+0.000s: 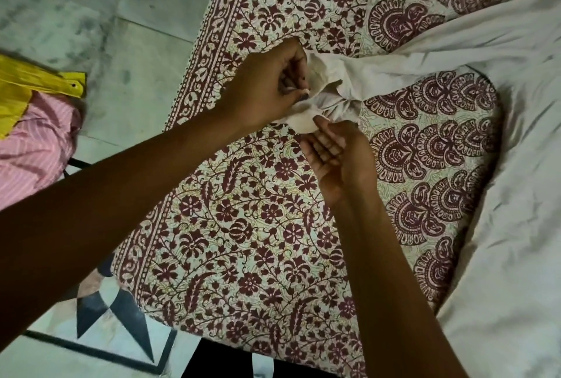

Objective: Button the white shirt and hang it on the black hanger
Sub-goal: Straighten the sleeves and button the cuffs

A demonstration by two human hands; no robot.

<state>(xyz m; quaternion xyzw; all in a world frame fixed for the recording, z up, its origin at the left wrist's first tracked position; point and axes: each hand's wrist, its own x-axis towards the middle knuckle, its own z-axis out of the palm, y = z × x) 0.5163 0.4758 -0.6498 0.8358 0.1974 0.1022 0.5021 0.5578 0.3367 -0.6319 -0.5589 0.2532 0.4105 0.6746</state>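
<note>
Now the left hand (pixel 267 86) pinches the shirt's (pixel 379 74) bunched end between curled fingers; just below them the right hand (pixel 337 156) holds its edge with its fingertips, other fingers loosely together, over the bedspread (pixel 243 225).

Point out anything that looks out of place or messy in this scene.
The white cotton shirt lies crumpled and twisted across the maroon floral bedsheet, one bunched end in the grip of the left hand and right hand. A pink striped garment sits heaped at the left edge. No black hanger is visible.

Crumpled white shirt (pixel 501 165) on bedspread (pixel 243 225)
</note>
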